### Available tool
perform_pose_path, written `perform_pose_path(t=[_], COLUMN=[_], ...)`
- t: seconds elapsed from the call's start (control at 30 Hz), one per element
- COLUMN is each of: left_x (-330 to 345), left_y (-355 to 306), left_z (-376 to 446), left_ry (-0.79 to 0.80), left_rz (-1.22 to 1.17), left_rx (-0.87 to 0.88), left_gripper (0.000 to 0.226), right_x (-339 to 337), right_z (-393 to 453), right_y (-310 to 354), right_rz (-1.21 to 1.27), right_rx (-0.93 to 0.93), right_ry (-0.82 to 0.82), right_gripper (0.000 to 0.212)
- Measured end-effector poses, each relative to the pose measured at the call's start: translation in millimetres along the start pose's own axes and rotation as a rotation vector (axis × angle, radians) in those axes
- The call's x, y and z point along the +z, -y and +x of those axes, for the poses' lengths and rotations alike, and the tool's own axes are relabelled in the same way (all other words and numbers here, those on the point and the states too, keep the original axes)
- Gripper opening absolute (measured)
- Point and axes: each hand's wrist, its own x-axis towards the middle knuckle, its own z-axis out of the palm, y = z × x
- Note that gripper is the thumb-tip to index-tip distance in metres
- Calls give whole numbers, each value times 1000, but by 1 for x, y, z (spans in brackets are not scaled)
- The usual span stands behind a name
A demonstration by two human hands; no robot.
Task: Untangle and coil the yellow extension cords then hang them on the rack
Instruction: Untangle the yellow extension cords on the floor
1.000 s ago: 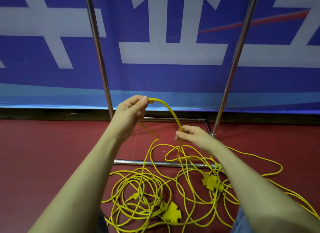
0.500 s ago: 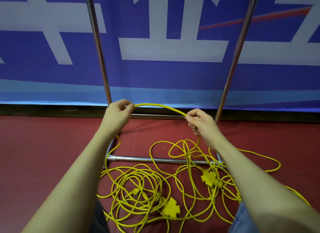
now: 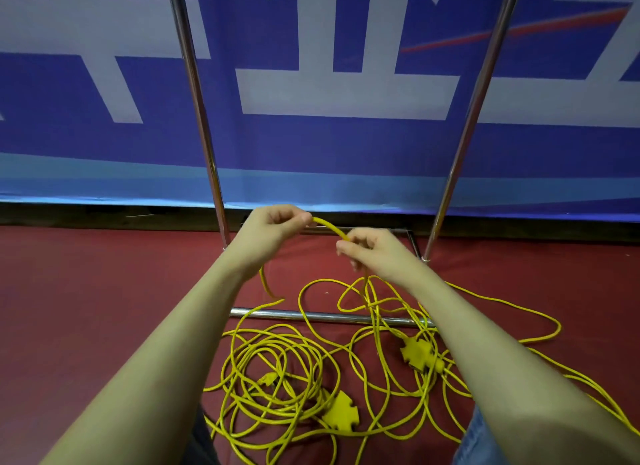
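The hands have come back in close since half a second ago, so the span of cord between them is now just a short arch instead of the wide stretch it was. The left hand [image 3: 273, 227] pinches the thin yellow extension cord [image 3: 329, 227] at its fingertips, and the right hand [image 3: 372, 253] has its fingers curled round the same cord a little lower, just beside the left. From the left hand a length drops down and curves toward the floor; from the right hand another length falls straight into the tangle.

The rest of the cords sit in a loose mess of loops on the dark red carpeted floor [image 3: 86, 308] (nothing coiled or hung yet). Two flat yellow multi-socket blocks lie in the pile, one [image 3: 341, 412] near the front and another [image 3: 417, 352] further right, plus a small yellow plug [image 3: 266, 380] inside the left bunch of loops.

The shiny chrome tube rack [image 3: 199, 118] stands right behind, its low crossbar [image 3: 329, 315] with cord draped over it, against a blue and white printed banner [image 3: 346, 146].
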Motion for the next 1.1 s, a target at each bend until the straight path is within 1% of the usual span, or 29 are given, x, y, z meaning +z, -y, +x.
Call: perform_pose_path(t=[0.1,0.17,0.23,0.3,0.33,0.4,0.47,0.5,0.6,0.67,0.73,0.8,0.9,0.93,0.97,1.0,1.1], left_x=[-4,-11,-15,-18,-19,-20,-18,-17,-14,-13,-11,-9,-1,4,9,13,21], left_y=[2,3,3,3,3,5,8,10,6,3,0,-5,-9,-9,-9,-10,-14], left_z=[0,1,2,4,4,3,1,1,3,4,4,3,3,2,1,0,0], left_ry=[-72,-96,-137,-182,-177,-112,-60,-57,-91,-112,-111,-42,121,155,173,181,165], left_rz=[-117,-243,-275,-217,-169,-59,1,5,-85,-108,-14,104,338,393,400,356,77], left_rx=[5,6,-12,-75,-118,-221,-296,-304,-237,-147,-33,58,102,109,108,95,15], left_gripper=[18,19,25,26,26,27,28,28,26,19,15,16,16,19,23,27,29], right_x=[1,-2,-4,-4,-4,-6,-9,-11,-15,-16,-14,-12,-10,-10,-10,-12,-18], right_z=[-3,-8,-13,-15,-15,-13,-10,-9,-6,-5,-6,-7,-8,-8,-8,-9,-11], right_y=[-30,-45,-50,-49,-48,-45,-39,-35,-20,-10,0,9,17,19,20,20,14], right_rz=[-185,-211,-111,57,140,280,371,407,525,550,507,455,432,424,422,431,504], right_rx=[95,157,190,195,195,208,243,261,285,282,285,289,275,265,256,249,240], right_ry=[85,103,77,1,-37,-71,-57,-42,-3,39,107,159,189,196,200,200,207], right_gripper=[23,23,24,24,24,24,25,25,27,27,27,27,28,28,27,27,28])
